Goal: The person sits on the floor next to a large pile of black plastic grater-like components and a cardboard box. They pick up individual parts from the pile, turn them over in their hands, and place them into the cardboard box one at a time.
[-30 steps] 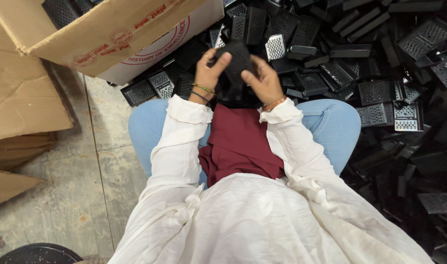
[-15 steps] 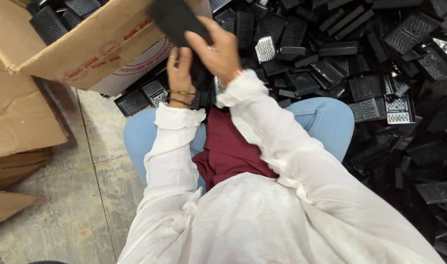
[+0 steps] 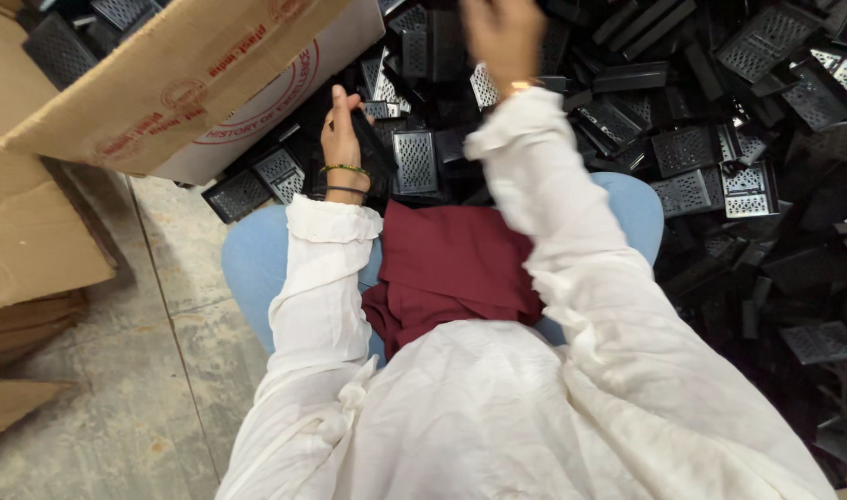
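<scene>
My left hand [image 3: 342, 141] is low in front of my knees and grips a black plastic part [image 3: 368, 146] by its edge. My right hand [image 3: 500, 35] is raised over the pile of black grater-like parts [image 3: 720, 139] and is blurred, so I cannot make out whether it holds anything. A part with a perforated metal plate [image 3: 414, 162] lies just right of my left hand. I wear white sleeves, with a dark red cloth [image 3: 451, 268] across my lap.
An open cardboard box [image 3: 164, 88] with several black parts inside leans at the upper left, close to my left hand. Flattened cardboard [image 3: 25, 250] lies on the concrete floor [image 3: 155, 370] to the left. The pile fills the whole right side.
My right hand carried a black part up towards the box, then swung right over the pile. My left hand dropped back down and stays on a part.
</scene>
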The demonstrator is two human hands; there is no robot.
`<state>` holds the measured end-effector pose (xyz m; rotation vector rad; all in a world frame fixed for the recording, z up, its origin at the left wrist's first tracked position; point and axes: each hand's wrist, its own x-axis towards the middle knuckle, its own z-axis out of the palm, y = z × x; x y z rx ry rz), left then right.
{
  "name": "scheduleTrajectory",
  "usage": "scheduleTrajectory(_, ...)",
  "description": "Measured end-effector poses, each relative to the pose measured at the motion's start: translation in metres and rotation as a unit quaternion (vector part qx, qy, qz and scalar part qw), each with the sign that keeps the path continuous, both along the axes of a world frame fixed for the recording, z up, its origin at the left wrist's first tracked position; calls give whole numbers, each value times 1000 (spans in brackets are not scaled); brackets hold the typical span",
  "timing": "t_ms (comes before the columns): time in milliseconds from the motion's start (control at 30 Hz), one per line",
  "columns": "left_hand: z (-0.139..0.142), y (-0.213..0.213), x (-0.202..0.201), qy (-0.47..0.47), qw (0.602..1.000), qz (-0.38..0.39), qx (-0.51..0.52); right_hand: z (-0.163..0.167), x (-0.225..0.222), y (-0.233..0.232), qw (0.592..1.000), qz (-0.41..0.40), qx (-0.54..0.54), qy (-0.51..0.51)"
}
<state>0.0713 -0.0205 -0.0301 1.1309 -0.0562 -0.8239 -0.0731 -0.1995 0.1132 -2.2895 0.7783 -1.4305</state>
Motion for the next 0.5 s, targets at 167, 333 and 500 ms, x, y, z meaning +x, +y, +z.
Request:
scheduleTrajectory(167,-5,-4,-12,-3,999,-43,8,-35,-120,-78,916,-191,75,344)
scheduleTrajectory(333,-24,2,-8,-3,998,-52,26,-65,-133,-110,816,-233,137,511)
scheduleTrajectory(500,-34,7,-9,-9,997,-66,45,-84,-108,-110,758,-413,131,487)
